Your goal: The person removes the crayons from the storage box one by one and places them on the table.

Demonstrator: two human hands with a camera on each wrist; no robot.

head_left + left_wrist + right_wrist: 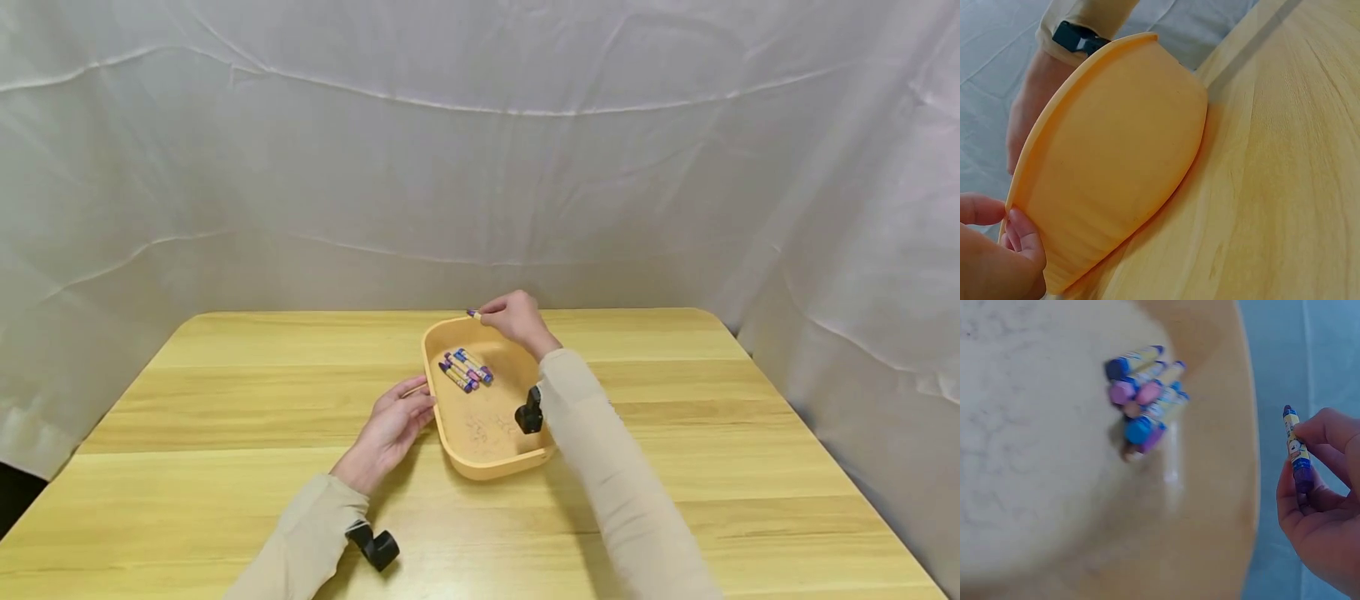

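One crayon (1295, 450) is being pinched in the fingers (1322, 434) of the right hand (513, 318), which is hovering just past the far rim of the tray (480, 462), above the desk (720, 467). The crayon is purple with a blue and yellow wrapper, and it is lying level between thumb and fingertips, outside the tray rather than over its floor. The left hand (392, 427) is resting against the near left wall of the tray, fingers nearly straight and touching the rim, thumb on the other side, steadying it rather than curling round it.

To do this step well, my judgement is that the right hand is needing to bring the crayon inward over the rim before letting go, keeping it level and low so it is not bouncing or rolling, and laying it parallel beside the bunch of crayons (467, 369) lying in the far half of the tray. The left hand is best keeping its light pressure so the tray is not sliding.

Counting: one tray, one crayon in hand, and roughly six crayons in the bunch, though blur and overlap are making the exact number hard to tell.
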